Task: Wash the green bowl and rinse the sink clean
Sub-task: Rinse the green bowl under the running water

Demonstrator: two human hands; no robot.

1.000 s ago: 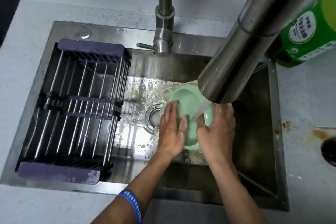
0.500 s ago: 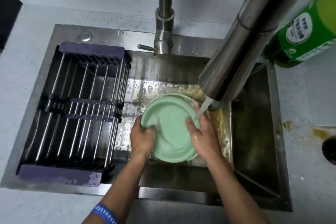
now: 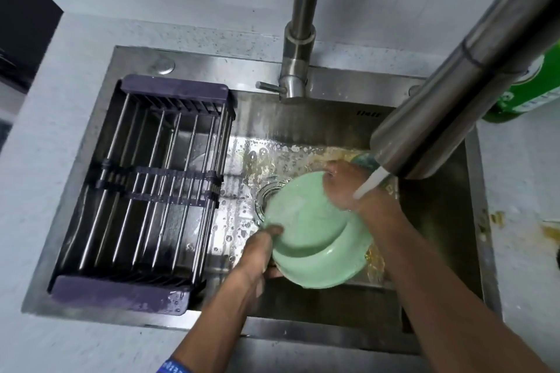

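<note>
Seen from the head camera, looking down: a pale green round plastic bowl (image 3: 315,239) is held tilted over the middle of a wet stainless steel sink (image 3: 439,251), its underside facing up, above the round drain (image 3: 268,192). The left hand (image 3: 257,254) grips the bowl's near left rim, thumb curled over the edge. The right hand (image 3: 345,185) lies on the bowl's far right side, fingers bent over it; a stream of water (image 3: 371,183) from the large steel tap spout (image 3: 448,106) falls onto this hand. A dark purple wire drying rack (image 3: 151,191) fills the sink's left half. A green bottle (image 3: 527,97) stands on the grey desk (image 3: 521,191) at far right.
</note>
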